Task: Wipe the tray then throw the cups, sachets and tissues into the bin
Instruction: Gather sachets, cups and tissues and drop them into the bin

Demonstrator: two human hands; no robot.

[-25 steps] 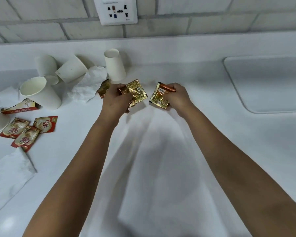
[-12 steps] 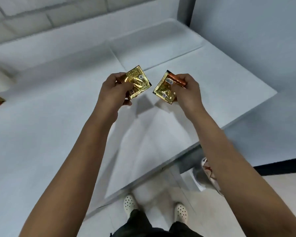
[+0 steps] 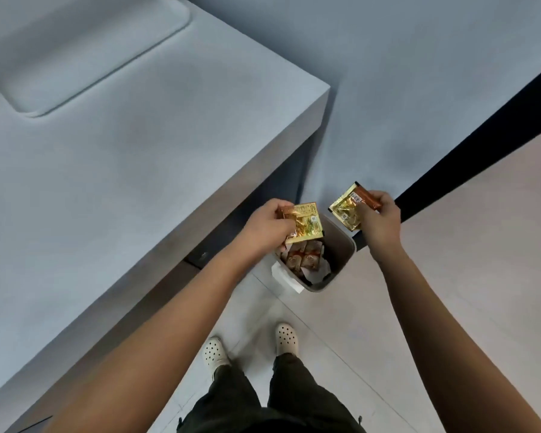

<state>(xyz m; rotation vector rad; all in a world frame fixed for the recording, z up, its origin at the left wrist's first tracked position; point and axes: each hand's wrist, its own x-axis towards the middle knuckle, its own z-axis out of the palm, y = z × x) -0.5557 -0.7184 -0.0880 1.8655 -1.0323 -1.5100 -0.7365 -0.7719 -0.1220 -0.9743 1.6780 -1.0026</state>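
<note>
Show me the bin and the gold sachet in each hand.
bin point(image 3: 345, 256): head view, bare right inner wall.
left-hand sachet point(image 3: 308, 225): head view, gold face.
right-hand sachet point(image 3: 347, 210): head view, gold face.

A pale grey counter point(image 3: 113, 170) fills the upper left, its corner pointing right. A shallow rounded recess point(image 3: 75, 42) is sunk into its far part. Beside the counter's corner, a grey bin point(image 3: 341, 264) stands on the light tiled floor point(image 3: 450, 276), with sachets point(image 3: 303, 260) and paper inside it.
</note>
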